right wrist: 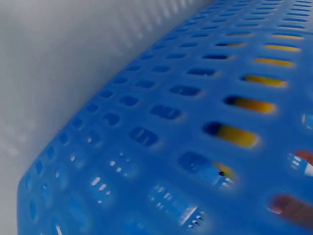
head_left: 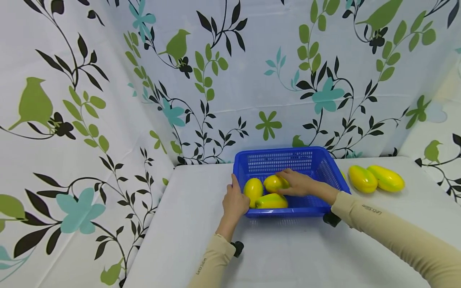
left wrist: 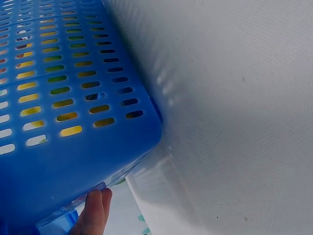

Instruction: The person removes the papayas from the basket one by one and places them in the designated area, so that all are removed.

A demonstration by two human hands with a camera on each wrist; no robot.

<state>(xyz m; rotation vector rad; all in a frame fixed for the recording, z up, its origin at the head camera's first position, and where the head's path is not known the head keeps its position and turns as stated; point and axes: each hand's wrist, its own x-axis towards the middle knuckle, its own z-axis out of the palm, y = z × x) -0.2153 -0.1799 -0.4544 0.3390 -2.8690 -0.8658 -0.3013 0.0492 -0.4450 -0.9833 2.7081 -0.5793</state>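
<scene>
A blue slotted plastic basket (head_left: 288,212) stands on the white table with three yellow mangoes inside. My left hand (head_left: 235,199) grips its left rim; in the left wrist view the fingers (left wrist: 96,210) lie along that edge. Reaching in over the right side, my right hand (head_left: 298,184) holds one mango (head_left: 274,183), thumb toward the near side. Beside it, a second mango (head_left: 253,191) stands lengthwise by the left wall. The third mango (head_left: 271,201) lies crosswise along the near wall. In the right wrist view the basket wall (right wrist: 146,112) covers most of the hand.
To the right of the basket lie two more mangoes, one (head_left: 362,179) touching another (head_left: 388,179), with a sliver of a further yellow fruit (head_left: 343,175) behind the basket rim. A patterned curtain (head_left: 230,80) rises behind and at the sides of the white table (head_left: 194,200).
</scene>
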